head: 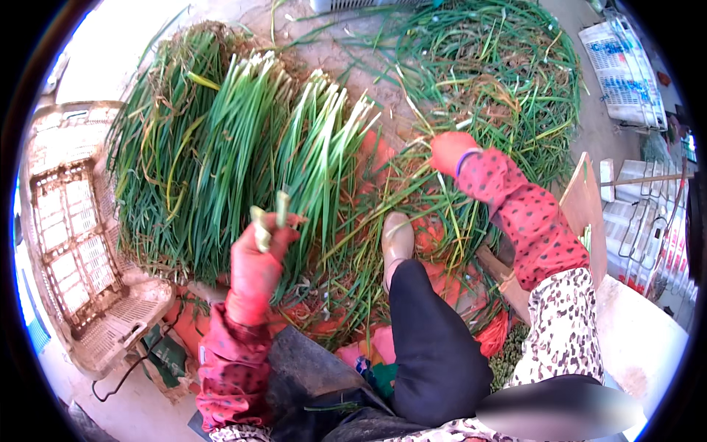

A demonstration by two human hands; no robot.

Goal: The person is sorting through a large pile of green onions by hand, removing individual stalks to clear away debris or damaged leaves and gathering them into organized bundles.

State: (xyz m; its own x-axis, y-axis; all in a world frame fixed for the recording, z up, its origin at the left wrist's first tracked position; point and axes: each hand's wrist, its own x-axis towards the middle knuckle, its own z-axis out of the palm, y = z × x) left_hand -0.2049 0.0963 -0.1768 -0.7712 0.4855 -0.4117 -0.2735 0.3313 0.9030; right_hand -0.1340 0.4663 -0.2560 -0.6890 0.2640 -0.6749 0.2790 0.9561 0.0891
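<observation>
My left hand (262, 254), in a red glove, is raised over the near edge of the laid-out bundles with its fingers closed on pale-ended green stalks (262, 227). Below and beyond it, long green leafy stalks (237, 132) lie side by side in thick rows, many with white ends pointing away from me. My right hand (450, 152), also red-gloved, is at the near left edge of a heap of loose leaves (508, 83). Thin yellowish stalks and leaves lie at its fingertips; whether it grips them is unclear.
A dirty plastic crate (102, 309) stands at the left. My shoe (397, 235) rests among scattered leaves on a red sheet. A wooden board (586, 204) stands near my right sleeve, beside a white surface (640, 331). More white crates (624, 72) are at the far right.
</observation>
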